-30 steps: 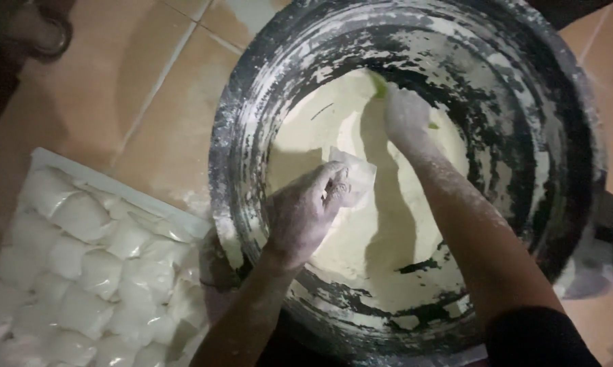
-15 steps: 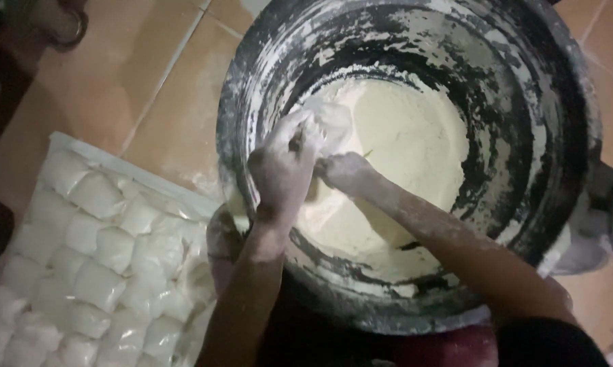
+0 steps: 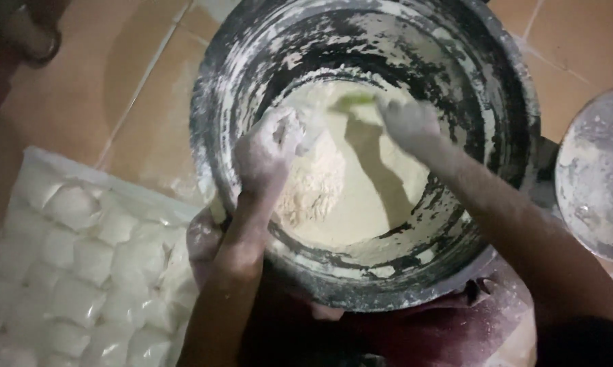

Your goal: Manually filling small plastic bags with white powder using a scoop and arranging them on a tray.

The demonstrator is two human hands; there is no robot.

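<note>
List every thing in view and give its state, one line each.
Basin: upright, walls streaked with flour, part full.
Flour: heaped in the basin's bottom.
Left hand: flour-coated, closed on a clump.
Right hand: flour-coated, down in the flour.
Tray of dough pieces: full, on the floor.
Round lid: dusted.

Clear plastic sheet [image 3: 82, 265] of white lumps, perhaps packaging, lower left.

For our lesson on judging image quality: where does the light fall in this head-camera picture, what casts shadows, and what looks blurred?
Head view: light falls brightest on the pale flour in the round dark flour-streaked metal basin; the right hand casts a dark shadow across it; the left hand looks slightly motion-blurred; the frame's corners are dim.
</note>
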